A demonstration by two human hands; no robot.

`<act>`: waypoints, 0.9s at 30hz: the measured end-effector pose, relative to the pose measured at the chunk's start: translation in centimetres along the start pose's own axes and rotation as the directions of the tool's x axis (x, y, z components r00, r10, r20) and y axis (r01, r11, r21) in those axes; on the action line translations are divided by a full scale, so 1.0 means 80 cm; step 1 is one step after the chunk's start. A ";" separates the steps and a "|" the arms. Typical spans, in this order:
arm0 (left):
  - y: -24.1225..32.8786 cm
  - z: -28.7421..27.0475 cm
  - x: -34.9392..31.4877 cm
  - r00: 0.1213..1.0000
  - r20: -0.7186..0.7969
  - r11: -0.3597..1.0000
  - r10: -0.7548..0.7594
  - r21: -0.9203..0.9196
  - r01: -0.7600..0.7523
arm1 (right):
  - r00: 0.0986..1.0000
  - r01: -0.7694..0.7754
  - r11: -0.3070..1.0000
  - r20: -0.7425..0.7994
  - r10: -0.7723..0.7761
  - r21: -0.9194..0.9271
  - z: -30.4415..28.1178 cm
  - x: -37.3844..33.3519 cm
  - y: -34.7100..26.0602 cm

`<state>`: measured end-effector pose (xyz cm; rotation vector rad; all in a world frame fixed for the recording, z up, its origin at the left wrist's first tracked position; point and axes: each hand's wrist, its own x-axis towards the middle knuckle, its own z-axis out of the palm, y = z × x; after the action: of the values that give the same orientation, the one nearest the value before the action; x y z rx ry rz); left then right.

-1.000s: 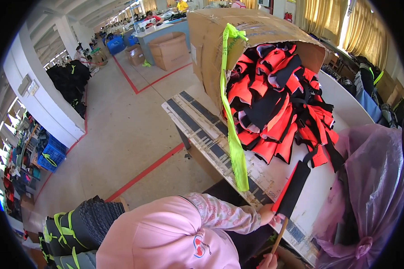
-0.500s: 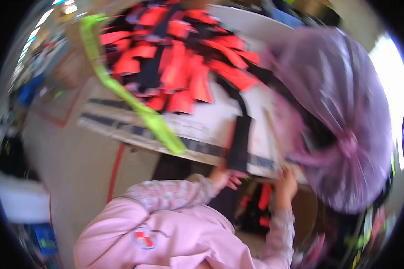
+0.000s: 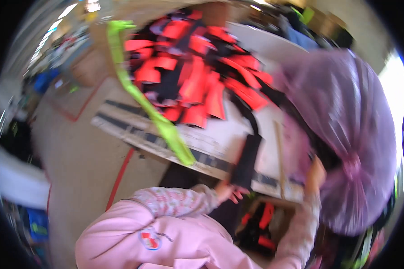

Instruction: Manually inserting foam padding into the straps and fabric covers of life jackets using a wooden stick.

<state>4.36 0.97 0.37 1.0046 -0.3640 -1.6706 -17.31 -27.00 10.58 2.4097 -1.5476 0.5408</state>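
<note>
A broad black fabric strip (image 3: pixel 248 157) hangs over the table's near edge, its narrow upper end trailing back toward the pile. My left hand (image 3: pixel 228 192) grips its lower end, with some fingers extended beneath it. My right hand (image 3: pixel 316 174) is at the table's right side, beside a large tied purple plastic bag (image 3: pixel 368 107). Its fingers are bent together near a small dark thing, too blurred to name. A heap of orange-red and black strips (image 3: pixel 195 85) covers the far part of the white table (image 3: pixel 211 142).
A yellow-green strip (image 3: pixel 155 114) lies along the heap's left side and over the near edge. A thin wooden stick (image 3: pixel 280 157) rests on the table between my hands. Below the edge stands an open cardboard box (image 3: pixel 280 208) with orange and black pieces inside.
My right hand has moved right, away from the wooden stick and toward the purple bag. My left hand stays at the black strip's end. The whole view has shifted slightly.
</note>
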 end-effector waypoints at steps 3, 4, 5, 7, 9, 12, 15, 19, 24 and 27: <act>-0.012 0.011 0.004 0.987 -0.135 0.994 0.086 0.076 -0.076 | 0.993 0.074 0.990 -0.103 -0.062 0.117 -0.033 -0.018 -0.019; -0.016 -0.002 0.012 0.994 -0.091 0.991 0.067 0.121 -0.056 | 0.996 0.054 0.984 -0.081 -0.041 0.170 -0.091 -0.035 -0.062; 0.009 0.010 -0.002 0.992 -0.083 0.990 0.098 0.108 -0.089 | 0.989 0.095 0.951 -0.140 -0.056 0.293 -0.123 -0.054 -0.077; 0.037 0.038 -0.023 0.982 -0.090 0.986 0.165 0.053 -0.161 | 0.989 0.147 0.793 -0.101 -0.107 0.592 -0.211 -0.091 -0.118; 0.048 0.040 -0.016 0.985 -0.126 0.993 0.120 -0.001 -0.121 | 0.949 0.271 0.601 -0.105 -0.297 0.752 -0.273 -0.115 -0.137; 0.078 0.056 -0.023 0.984 -0.168 0.996 0.052 -0.060 -0.063 | 0.861 0.451 0.435 -0.252 -0.441 0.779 -0.280 -0.136 -0.127; 0.078 0.059 -0.015 0.974 -0.191 0.992 0.121 0.050 -0.113 | 0.811 0.476 0.424 -0.198 -0.551 0.770 -0.287 -0.143 -0.141; 0.088 0.069 -0.021 0.979 -0.128 0.986 0.161 0.063 -0.154 | 0.768 0.513 0.501 -0.112 -0.630 0.697 -0.277 -0.145 -0.150; 0.077 0.070 -0.012 0.956 -0.096 0.960 0.275 -0.018 -0.278 | 0.715 0.652 0.493 -0.252 -0.652 0.576 -0.278 -0.142 -0.160; 0.081 0.044 -0.019 0.985 -0.002 0.981 0.175 -0.090 -0.174 | 0.764 0.553 0.565 -0.102 -0.637 0.612 -0.263 -0.151 -0.145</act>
<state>5.89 -0.81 7.51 0.8759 -0.3665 -1.5182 -15.16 -4.17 24.66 3.2800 -0.4707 0.8303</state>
